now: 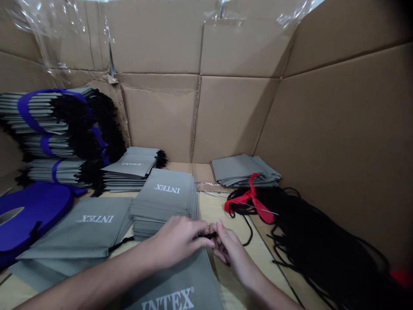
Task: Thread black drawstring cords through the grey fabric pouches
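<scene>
Where the far right corner of a grey pouch (172,284) runs up to them, the left hand (182,241) and right hand (230,245) meet, thumbs and fingers closed in a pinch on a short bit of black cord (208,235). Gripping from both sides probably steadies something so thin; whether the cord joins the pouch is hidden. The pouch lies at six to seven o'clock from the hands, above the surface (211,206), its lettering upright and its top toward twelve. Its right edge slants toward five; the near end is cut off, so its long axis cannot be told. The pinched cord runs roughly from nine to three.

At eleven o'clock stands a neat pouch stack (164,204), lettering upside down, presumably squared up for easy reach. Loose black cords (322,245) lie at three, nearer the right hand, and a red tie (251,200) at two likely gathers their end.
</scene>
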`<control>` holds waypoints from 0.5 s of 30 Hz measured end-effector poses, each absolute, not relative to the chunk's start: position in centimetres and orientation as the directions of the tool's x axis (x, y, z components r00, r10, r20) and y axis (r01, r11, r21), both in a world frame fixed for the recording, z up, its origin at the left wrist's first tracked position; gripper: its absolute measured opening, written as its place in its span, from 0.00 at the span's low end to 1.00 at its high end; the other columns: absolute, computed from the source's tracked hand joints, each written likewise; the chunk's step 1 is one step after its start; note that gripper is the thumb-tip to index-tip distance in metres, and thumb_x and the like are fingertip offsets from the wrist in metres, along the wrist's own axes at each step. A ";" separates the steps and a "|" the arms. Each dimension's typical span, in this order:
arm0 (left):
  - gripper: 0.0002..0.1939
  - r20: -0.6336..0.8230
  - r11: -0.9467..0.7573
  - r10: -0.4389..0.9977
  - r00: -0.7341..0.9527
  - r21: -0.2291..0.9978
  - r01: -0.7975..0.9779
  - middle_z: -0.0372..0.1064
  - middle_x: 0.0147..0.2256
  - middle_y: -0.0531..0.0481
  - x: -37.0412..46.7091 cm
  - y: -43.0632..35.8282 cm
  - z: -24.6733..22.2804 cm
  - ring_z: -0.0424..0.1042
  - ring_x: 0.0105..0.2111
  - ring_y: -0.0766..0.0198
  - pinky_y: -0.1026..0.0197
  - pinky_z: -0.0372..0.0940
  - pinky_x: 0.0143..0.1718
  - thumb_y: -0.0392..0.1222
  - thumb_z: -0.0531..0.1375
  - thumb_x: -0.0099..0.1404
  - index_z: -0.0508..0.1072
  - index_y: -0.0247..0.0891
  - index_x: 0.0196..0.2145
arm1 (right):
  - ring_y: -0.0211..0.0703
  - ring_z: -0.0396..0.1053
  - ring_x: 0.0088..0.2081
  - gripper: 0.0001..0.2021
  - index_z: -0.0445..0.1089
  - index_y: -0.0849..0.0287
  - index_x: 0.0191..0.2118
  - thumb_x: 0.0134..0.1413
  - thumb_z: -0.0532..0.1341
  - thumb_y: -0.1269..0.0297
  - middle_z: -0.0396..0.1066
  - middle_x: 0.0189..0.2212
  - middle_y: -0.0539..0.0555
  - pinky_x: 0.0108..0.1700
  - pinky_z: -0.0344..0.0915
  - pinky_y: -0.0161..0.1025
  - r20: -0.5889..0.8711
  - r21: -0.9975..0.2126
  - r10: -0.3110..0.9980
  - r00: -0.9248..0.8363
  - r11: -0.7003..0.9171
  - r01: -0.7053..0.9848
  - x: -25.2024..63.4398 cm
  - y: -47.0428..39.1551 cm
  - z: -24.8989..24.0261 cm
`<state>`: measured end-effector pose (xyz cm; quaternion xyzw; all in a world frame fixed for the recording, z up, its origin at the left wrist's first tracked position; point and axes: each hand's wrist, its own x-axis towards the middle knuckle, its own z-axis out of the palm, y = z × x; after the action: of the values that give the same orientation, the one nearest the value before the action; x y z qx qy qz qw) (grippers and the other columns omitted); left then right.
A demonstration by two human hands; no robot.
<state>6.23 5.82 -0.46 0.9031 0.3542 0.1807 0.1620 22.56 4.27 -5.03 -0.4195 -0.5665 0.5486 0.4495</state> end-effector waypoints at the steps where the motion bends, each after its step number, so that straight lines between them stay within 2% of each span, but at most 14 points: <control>1: 0.13 0.212 -0.697 0.702 0.680 0.400 0.595 0.74 0.31 0.52 6.2 5.9 -0.5 0.73 0.31 0.60 0.66 0.55 0.28 0.52 0.53 0.65 0.71 0.42 0.37 | 0.29 0.41 0.14 0.28 0.62 0.60 0.23 0.50 0.51 0.36 0.47 0.13 0.40 0.16 0.35 0.32 0.051 -0.999 0.968 -0.246 0.051 -0.007 22.5 4.1 -4.8; 5: 0.13 0.203 -0.663 0.742 0.639 0.366 0.653 0.74 0.33 0.50 6.0 6.1 -0.6 0.73 0.32 0.58 0.65 0.56 0.28 0.51 0.53 0.65 0.70 0.41 0.38 | 0.28 0.44 0.15 0.22 0.58 0.58 0.24 0.49 0.58 0.43 0.48 0.15 0.40 0.17 0.37 0.31 0.066 -0.998 0.959 -0.275 0.070 0.005 22.5 3.8 -4.1; 10: 0.12 0.180 -0.665 0.734 0.655 0.387 0.639 0.73 0.33 0.50 5.8 5.7 -0.2 0.72 0.31 0.58 0.64 0.56 0.28 0.51 0.53 0.65 0.67 0.42 0.41 | 0.29 0.41 0.15 0.21 0.55 0.56 0.23 0.52 0.56 0.44 0.44 0.13 0.39 0.17 0.36 0.32 0.082 -0.994 0.954 -0.288 0.099 0.046 22.8 3.6 -3.9; 15: 0.08 0.178 -0.675 0.715 0.677 0.428 0.601 0.69 0.29 0.53 5.7 5.5 0.0 0.67 0.27 0.62 0.65 0.54 0.27 0.46 0.51 0.66 0.66 0.42 0.37 | 0.30 0.40 0.16 0.21 0.55 0.56 0.23 0.50 0.56 0.43 0.44 0.13 0.39 0.18 0.36 0.33 0.093 -0.987 0.962 -0.257 0.123 0.102 22.9 3.6 -4.0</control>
<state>5.72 5.50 0.03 0.8997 0.3655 0.1677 0.1697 22.88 3.59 -4.01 -0.4330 -0.6143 0.5011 0.4291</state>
